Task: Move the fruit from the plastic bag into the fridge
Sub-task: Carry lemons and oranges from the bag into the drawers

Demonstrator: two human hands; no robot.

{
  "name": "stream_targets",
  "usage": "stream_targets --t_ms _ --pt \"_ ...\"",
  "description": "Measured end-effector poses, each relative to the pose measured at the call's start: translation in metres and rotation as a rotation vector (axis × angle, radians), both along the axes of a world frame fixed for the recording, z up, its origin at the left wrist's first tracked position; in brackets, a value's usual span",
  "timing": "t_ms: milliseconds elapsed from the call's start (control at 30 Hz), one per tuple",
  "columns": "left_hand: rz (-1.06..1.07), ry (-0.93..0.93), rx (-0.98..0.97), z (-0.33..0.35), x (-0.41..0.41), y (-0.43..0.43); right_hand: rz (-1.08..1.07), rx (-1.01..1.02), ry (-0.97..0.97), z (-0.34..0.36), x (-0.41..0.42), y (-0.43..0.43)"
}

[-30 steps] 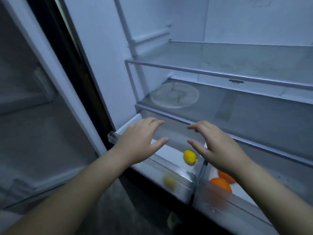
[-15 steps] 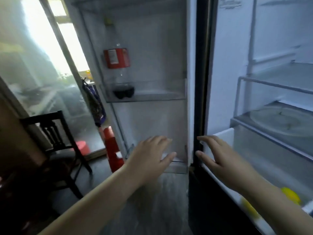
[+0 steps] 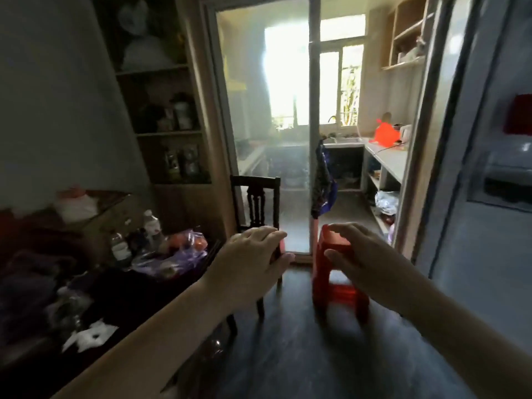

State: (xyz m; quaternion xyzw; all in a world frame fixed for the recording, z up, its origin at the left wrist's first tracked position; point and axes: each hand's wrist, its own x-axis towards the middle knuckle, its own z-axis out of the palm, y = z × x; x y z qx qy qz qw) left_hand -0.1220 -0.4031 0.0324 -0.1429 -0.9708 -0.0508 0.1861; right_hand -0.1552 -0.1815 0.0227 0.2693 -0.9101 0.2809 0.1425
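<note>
- L hand (image 3: pixel 253 260) + R hand (image 3: pixel 365 260): held out mid-air, fingers loose, slightly bent, gripping nothing.
- Task item: plastic bag (image 3: pixel 184 250) w/ orange fruit (image 3: pixel 198 242) on dark surface (image 3: pixel 121 286) at left, apart from both hands.
- Step (judged): going for more fruit; fridge door (image 3: pixel 489 197) at right edge.
- Next: reach left, find bag mouth (can't see it), grip one fruit.

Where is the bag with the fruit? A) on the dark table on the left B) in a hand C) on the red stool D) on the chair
A: the plastic bag, orange fruit inside, lies on the table at the left; the left hand and right hand hold nothing.
</note>
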Motion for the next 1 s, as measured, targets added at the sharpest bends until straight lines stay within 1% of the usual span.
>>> stream_targets --t_ms 67,133,267,400,467,567,767,867,1000 --pt "0.12 0.009 0.006 -0.005 0.006 -0.053 0.093 -0.012 0.035 -0.002 -0.014 -0.054" --pt "0.231 0.007 0.005 -0.011 0.017 -0.099 0.17 -0.001 0.028 -0.006 -0.023 -0.102" --pt "0.377 -0.003 0.033 -0.025 0.042 -0.17 0.333 0.014 0.006 -0.012 -0.039 -0.181" --pt "0.511 -0.031 0.053 -0.044 0.055 -0.215 0.448 0.045 -0.001 -0.02 -0.056 -0.241" --pt "0.549 -0.049 0.07 -0.054 0.055 -0.228 0.492 0.043 0.003 -0.029 -0.066 -0.264" --pt "0.597 -0.089 0.103 -0.068 0.047 -0.242 0.546 0.102 0.006 -0.046 -0.086 -0.291" --pt "0.668 -0.131 0.13 -0.085 -0.011 -0.259 0.63 0.144 -0.024 -0.069 -0.157 -0.326" --pt "0.677 -0.166 0.126 -0.095 -0.065 -0.264 0.655 0.142 -0.022 -0.076 -0.204 -0.327" --pt "0.667 -0.194 0.107 -0.109 -0.134 -0.267 0.616 0.161 -0.03 -0.078 -0.274 -0.315"
